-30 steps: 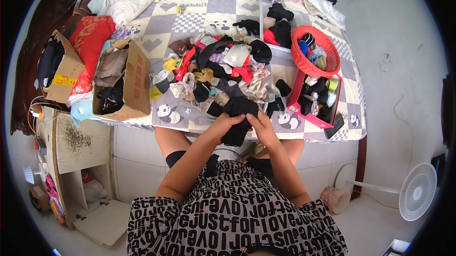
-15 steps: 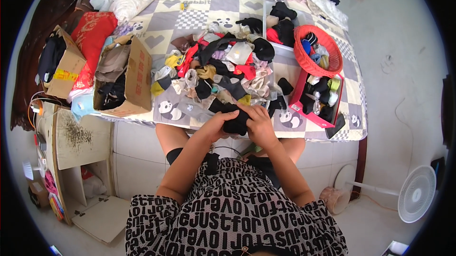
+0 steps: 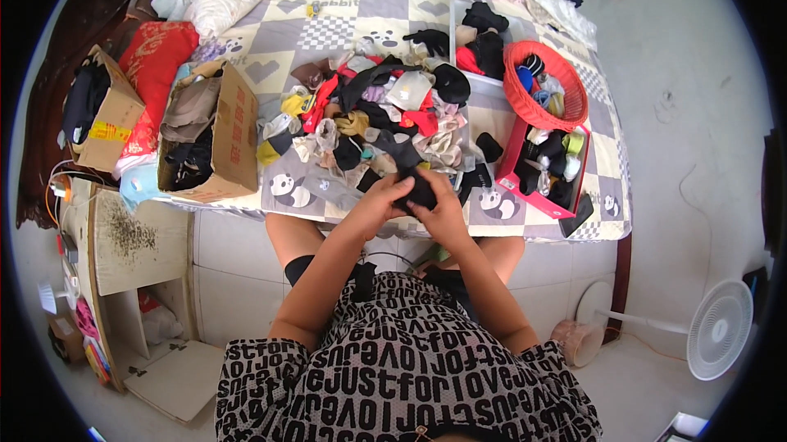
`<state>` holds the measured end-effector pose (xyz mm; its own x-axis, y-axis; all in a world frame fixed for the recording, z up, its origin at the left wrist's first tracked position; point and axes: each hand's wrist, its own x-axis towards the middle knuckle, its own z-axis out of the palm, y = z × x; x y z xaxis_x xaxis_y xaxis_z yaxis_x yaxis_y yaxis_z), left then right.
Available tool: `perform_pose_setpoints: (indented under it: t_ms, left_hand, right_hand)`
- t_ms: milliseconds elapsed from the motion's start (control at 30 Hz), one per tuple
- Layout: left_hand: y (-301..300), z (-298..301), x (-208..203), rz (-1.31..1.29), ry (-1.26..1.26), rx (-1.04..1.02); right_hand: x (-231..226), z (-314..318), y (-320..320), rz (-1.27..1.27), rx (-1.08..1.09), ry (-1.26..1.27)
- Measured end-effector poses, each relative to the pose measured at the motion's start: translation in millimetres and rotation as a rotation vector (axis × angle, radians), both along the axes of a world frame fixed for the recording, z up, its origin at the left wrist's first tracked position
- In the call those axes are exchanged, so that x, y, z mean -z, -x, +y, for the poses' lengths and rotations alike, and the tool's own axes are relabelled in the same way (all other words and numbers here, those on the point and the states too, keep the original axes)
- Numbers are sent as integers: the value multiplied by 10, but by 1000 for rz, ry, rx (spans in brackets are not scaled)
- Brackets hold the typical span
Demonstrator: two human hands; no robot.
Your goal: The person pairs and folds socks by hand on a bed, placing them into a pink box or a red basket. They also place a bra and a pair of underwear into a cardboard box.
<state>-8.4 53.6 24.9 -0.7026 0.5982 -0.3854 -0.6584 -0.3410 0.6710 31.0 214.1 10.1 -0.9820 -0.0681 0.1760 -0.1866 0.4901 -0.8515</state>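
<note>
A black sock (image 3: 420, 193), bunched up small, is between my two hands at the near edge of the bed. My left hand (image 3: 382, 206) grips it from the left, thumb on top. From the right, my right hand (image 3: 443, 214) closes round it with thumb and fingers. The palms hide part of the sock. Just beyond my hands spreads a loose pile of socks and small cloth pieces (image 3: 354, 124) in black, red, yellow, white and pink. A dark grey piece (image 3: 397, 149) lies at the pile's near side, right behind the held sock.
At right stand a red box of rolled socks (image 3: 510, 182), an orange-red basket (image 3: 514, 90) and a white bin (image 3: 452, 28) with dark cloth. Two cardboard boxes of clothes (image 3: 238, 135) (image 3: 123, 114) stand left, beside a red cushion (image 3: 161, 57). A white fan (image 3: 718, 330) is on the floor.
The black sock, spread wider before, is now bunched smaller. Both hands have shifted slightly, and the right fingers have moved from lying across its top to wrapping its right side.
</note>
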Motion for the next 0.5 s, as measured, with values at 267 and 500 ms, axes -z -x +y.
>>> perform_pose_setpoints:
  t_ms: [267, 500]
  left_hand:
    - [-118, 132, 99, 158, 195, -195]
    - [-152, 285, 458, 470, 418, -302]
  right_hand:
    - [304, -21, 16, -112, 228, 491]
    - [354, -27, -86, -363, 210, 891]
